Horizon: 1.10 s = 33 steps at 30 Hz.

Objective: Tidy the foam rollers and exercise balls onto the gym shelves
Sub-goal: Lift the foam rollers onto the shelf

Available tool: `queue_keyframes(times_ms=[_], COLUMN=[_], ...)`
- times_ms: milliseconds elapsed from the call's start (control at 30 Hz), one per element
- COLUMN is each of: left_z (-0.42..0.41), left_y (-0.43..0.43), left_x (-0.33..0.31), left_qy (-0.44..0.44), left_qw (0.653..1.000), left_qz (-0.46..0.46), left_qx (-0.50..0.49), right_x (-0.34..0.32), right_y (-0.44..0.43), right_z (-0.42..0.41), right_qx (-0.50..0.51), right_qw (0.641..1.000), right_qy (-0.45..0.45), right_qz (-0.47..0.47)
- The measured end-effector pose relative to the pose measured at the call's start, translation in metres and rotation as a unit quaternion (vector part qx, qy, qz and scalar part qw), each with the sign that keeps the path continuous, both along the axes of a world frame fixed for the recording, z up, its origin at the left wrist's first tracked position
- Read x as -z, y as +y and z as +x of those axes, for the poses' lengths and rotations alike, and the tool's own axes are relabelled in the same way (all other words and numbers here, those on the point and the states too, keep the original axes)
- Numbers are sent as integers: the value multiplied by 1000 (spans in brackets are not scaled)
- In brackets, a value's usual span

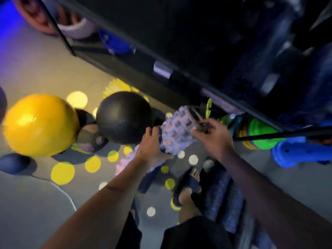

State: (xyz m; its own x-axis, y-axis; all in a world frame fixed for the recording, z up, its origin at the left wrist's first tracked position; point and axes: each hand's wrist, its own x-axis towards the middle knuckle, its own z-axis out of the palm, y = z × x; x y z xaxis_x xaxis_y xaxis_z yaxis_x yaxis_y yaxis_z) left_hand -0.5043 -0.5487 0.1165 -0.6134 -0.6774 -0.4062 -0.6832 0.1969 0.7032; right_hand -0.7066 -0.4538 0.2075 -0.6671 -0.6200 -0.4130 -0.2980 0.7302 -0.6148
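A pale, knobbly foam roller [177,131] is held above the floor in front of the dark shelf unit [179,56]. My left hand [150,150] grips its lower end and my right hand [212,135] grips its upper end near the black core. A second pale knobbly roller [125,161] lies on the floor under my left forearm. On the floor to the left sit a black exercise ball [124,116] and a big yellow ball [40,125]. A dark speckled roller [222,200] lies by my sandalled foot.
A blue ridged roller [296,153] and a stack of coloured discs [255,135] sit low on the right. A dark blue ball [16,163] lies at the left edge. Dark kettlebells [93,139] stand between the balls. Light spots dot the grey floor.
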Motion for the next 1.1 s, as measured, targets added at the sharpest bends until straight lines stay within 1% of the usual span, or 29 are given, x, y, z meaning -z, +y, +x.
queue_keyframes(times_ms=[67, 133, 167, 267, 300, 400, 467, 500, 533, 600, 667, 733, 800, 867, 933, 1033, 1100], left_z=[-14, -23, -26, -39, -45, -71, -91, -103, -116, -145, -176, -210, -241, -270, -291, -318, -329], left_y=[-3, -9, -15, -33, -40, -51, -47, -42, -37, -31, -26, -23, -21, -19, -12, -11, -14], left_x=[-64, -126, -159, -248, -276, -351, -400, -424, -446, -486, -527, -565, -595, -615, -630, -638, -644], left_qy=[45, 91, 113, 161, 184, 237, 265, 280, 296, 335, 351, 356, 374, 404, 419, 448, 459], left_qw=[999, 995, 993, 986, 982, 971, 964, 959, 954, 941, 936, 933, 926, 913, 905, 892, 887], left_qz=[-2, -26, -36, -41, -26, -20, -35, -44, -48, -37, -34, -34, -30, -5, 22, 41, 50], left_qx=[-9, -8, -11, -20, -22, -13, 6, 17, 21, 19, 2, -28, -52, -64, -64, -44, -17], right_x=[-59, -123, -155, -231, -244, -303, -347, -361, -379, -405, -432, -454, -473, -487, -495, -500, -509], right_y=[-3, -10, -14, -14, -10, 13, 33, 42, 51, 65, 68, 67, 63, 57, 50, 44, 40], right_z=[-5, -2, 1, -1, -10, -24, -23, -28, -33, -53, -75, -96, -114, -133, -154, -179, -196], right_qx=[38, 65, 76, 117, 119, 51, -10, -31, -37, -53, -55, -57, -43, 2, 35, 47, 80], right_qw=[998, 993, 990, 968, 965, 970, 960, 954, 952, 943, 950, 961, 961, 950, 936, 918, 908], right_qy=[30, 67, 67, 0, -18, -85, -140, -152, -144, -145, -128, -92, -38, 25, 51, 108, 139], right_qz=[-35, -71, -100, -221, -235, -221, -242, -257, -268, -295, -279, -253, -271, -311, -348, -378, -386])
